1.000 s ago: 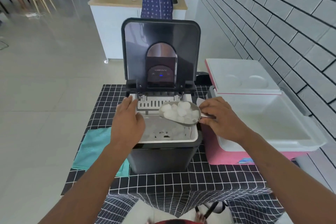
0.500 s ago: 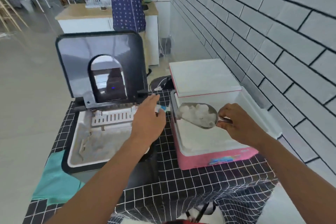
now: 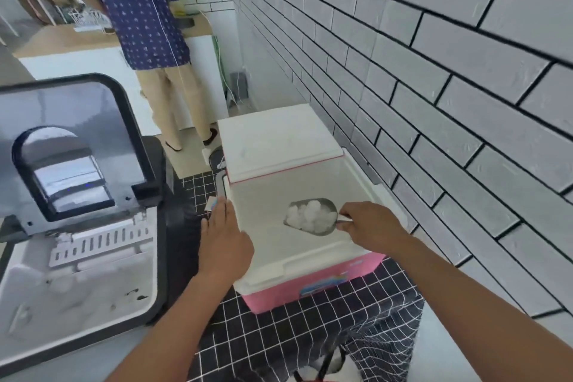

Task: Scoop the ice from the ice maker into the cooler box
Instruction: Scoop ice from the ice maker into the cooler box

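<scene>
1 scoop (image 3: 311, 216), 1 cooler box (image 3: 310, 281), 1 ice maker (image 3: 77, 226).

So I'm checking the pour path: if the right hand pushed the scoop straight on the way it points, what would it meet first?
Probably the left hand on the cooler box rim. The right hand points the scoop leftward over the open box; depth is unclear, so it might hit the inner wall first.

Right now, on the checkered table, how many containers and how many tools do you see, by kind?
Ice maker, lid open: 1
Cooler box, pink, lid open: 1
Metal scoop, loaded with ice, held over the cooler by the right hand: 1
Total: 3
The left hand rests at the cooler's left rim.
</scene>
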